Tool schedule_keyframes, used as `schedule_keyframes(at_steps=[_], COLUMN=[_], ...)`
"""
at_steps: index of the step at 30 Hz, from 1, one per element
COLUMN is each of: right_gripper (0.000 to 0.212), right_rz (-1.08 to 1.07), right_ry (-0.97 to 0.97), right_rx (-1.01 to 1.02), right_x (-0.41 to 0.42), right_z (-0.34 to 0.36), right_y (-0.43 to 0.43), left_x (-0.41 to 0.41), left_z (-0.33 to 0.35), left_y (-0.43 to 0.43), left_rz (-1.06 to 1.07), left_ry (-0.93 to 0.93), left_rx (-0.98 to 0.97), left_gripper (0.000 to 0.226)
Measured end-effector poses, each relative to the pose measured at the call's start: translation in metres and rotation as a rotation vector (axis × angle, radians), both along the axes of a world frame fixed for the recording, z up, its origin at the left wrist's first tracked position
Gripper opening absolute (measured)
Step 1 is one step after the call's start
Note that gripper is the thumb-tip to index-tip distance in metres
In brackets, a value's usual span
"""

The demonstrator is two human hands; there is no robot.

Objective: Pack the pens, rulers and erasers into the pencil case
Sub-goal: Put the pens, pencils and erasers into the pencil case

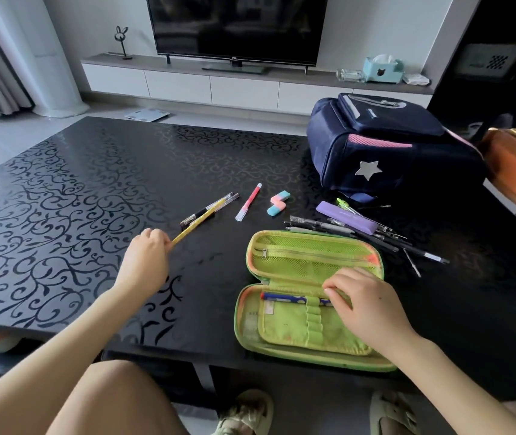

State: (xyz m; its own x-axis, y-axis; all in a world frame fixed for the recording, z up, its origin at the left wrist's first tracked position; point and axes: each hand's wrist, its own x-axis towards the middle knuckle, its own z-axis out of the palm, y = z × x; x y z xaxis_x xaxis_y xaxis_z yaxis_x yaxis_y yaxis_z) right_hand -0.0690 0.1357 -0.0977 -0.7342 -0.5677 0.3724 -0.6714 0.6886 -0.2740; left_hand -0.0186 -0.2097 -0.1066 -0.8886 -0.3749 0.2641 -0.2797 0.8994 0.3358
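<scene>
Green pencil case (284, 334) lies open holding a blue pen (283, 297); left hand (146, 255) pinches a yellow pencil (192, 230), right hand (366, 304) fingers the case.

Open green pencil case (284, 335), pens (344, 232) beside

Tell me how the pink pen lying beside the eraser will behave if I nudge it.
The pink pen looks round-barrelled, so it will probably roll on the glossy table. It appears slim and light, likely skidding easily. It seems stiff, so it should lift without bending.

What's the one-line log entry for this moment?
left hand: grip on yellow pencil | right hand: on blue pen in pencil case | eraser: on table
</scene>
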Motion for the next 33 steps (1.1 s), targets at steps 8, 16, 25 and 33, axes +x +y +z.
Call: schedule_keyframes(at_steps=[8,16,25,33], right_gripper=[0.011,0.011,0.011,0.011], right_rz=[-0.117,-0.123,-0.139,-0.153], right_ry=[0.047,0.06,0.044,-0.028], right_rx=[-0.041,-0.043,-0.081,-0.137], right_x=[0.027,0.027,0.027,0.028], right_z=[-0.014,-0.022,-0.024,-0.026], right_y=[0.033,0.031,0.033,0.033], left_x=[0.065,0.058,0.057,0.037], left_z=[0.006,0.012,0.019,0.015], left_y=[0.069,0.073,0.06,0.094], left_rz=[-0.493,-0.525,-0.587,-0.657], left_ry=[0.039,-0.03,-0.016,0.014], left_rx=[-0.287,-0.516,-0.598,-0.594], left_gripper=[0.018,0.034,0.04,0.036])
